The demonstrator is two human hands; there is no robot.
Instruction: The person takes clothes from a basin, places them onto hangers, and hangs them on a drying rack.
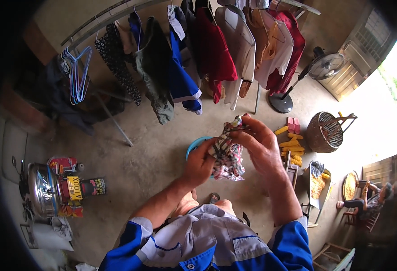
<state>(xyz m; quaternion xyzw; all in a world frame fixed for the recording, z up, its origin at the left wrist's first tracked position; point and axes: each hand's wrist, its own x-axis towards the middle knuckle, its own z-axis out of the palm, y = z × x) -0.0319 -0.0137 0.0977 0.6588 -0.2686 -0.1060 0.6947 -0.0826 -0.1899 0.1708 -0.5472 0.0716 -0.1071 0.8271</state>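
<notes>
A crumpled plaid cloth [229,158], white with red and dark checks, is bunched up in front of my chest. My left hand [199,162] is closed on its left side. The fingers of my right hand [260,143] pinch its upper right part. Whether it is a shirt or another garment, I cannot tell. Behind the cloth and my left hand, a light blue basin [195,145] shows only in part on the floor.
Ahead stands a clothes rack [112,17] full of garments, with bare hangers [77,74] at its left. A standing fan [327,63], a basket [323,132] and corn cobs [292,147] are on the right. A motorbike [45,189] stands left; a person [374,198] sits far right.
</notes>
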